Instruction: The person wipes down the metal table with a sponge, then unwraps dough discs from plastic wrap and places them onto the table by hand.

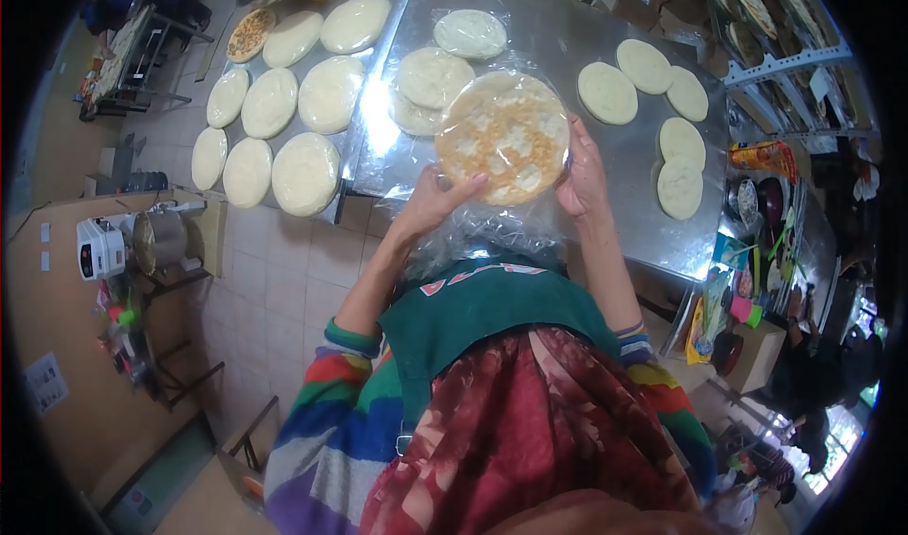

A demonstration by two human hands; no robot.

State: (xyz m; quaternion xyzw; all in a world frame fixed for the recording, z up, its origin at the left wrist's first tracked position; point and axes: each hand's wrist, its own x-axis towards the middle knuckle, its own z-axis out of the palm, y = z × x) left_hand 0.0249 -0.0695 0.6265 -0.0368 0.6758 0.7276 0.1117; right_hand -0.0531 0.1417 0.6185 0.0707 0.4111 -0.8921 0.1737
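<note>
Over the metal table [629,199], the left hand [435,200] and right hand [584,174] clamp a flatbread [504,138]; I can't see some fingertips behind it.

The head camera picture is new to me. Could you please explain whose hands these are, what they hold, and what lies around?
There is no machine here, only a person with two bare hands. The camera is worn on the head and looks forward and down, so you also see the wearer's striped sleeves and green apron.

The left hand and right hand hold a flat round bread, with its browned face showing. Clear plastic lies just below it. On the metal table beyond are pale round breads; more stand in rows at the left.
</note>
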